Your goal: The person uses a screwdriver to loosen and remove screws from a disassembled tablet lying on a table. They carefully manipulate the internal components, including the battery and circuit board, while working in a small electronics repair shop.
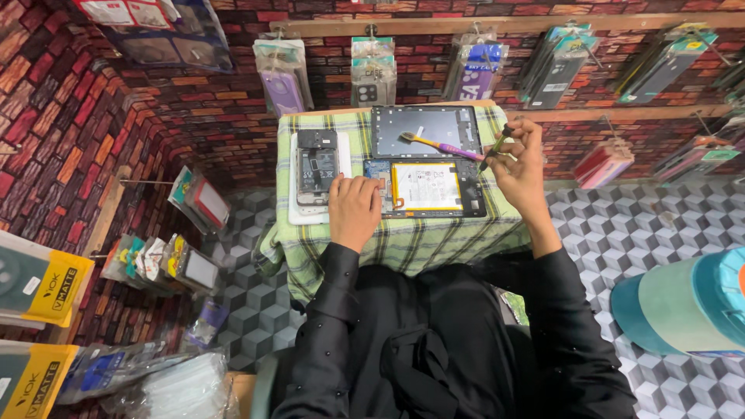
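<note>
At frame centre we see the opened tablet [425,188], pale battery exposed; our left hand [354,209] rests flat on it, our right hand [521,167] pinches a screwdriver [495,147].

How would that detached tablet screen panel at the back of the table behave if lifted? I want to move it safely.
The screen panel looks thin and flat, so probably light yet brittle and prone to flexing. Its glossy face may be slippery. The toothbrush lying across it would likely slide off if the panel tilts.
</note>
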